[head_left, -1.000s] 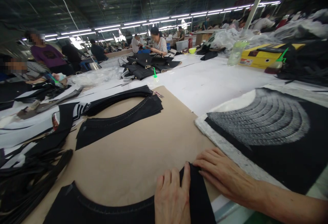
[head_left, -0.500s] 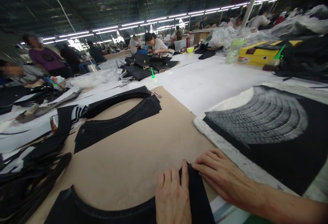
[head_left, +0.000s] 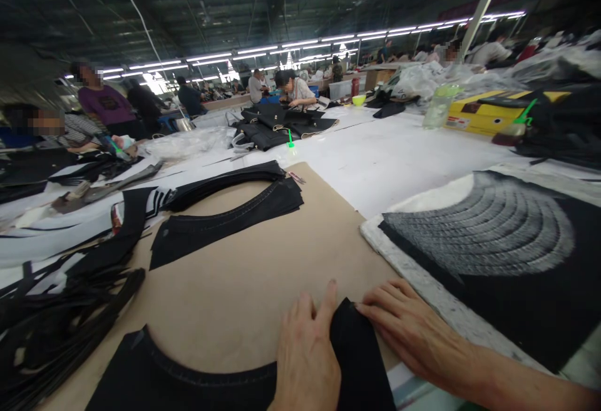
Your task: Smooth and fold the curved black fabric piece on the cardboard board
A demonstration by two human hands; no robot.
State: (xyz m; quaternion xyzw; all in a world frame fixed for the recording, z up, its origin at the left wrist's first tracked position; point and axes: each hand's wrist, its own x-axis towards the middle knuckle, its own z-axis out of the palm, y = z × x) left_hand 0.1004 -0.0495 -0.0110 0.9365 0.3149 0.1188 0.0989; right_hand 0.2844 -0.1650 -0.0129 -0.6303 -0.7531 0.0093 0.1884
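A black curved fabric piece, with a deep scooped edge, lies on the brown board at the near side. My left hand rests across it, palm down, index finger stretched out and the others slightly bent. It holds nothing. At the piece's pointed right corner, my right hand has its fingers drawn together on the edge; the thumb is hidden beneath. Farther up the board sits a stack of similar black curved pieces, with small pink-handled snips beside its right end.
The brown board covers the near table. At right, a pale slab carries a black sheet with grey curved streaks. Black strips heap at left. Farther off stand a green-tipped bottle, a yellow box and several people.
My left hand has slid a little left, away from the corner, and its index finger has lifted off the fabric's tip. My right hand stays at the corner. The view has shifted slightly.
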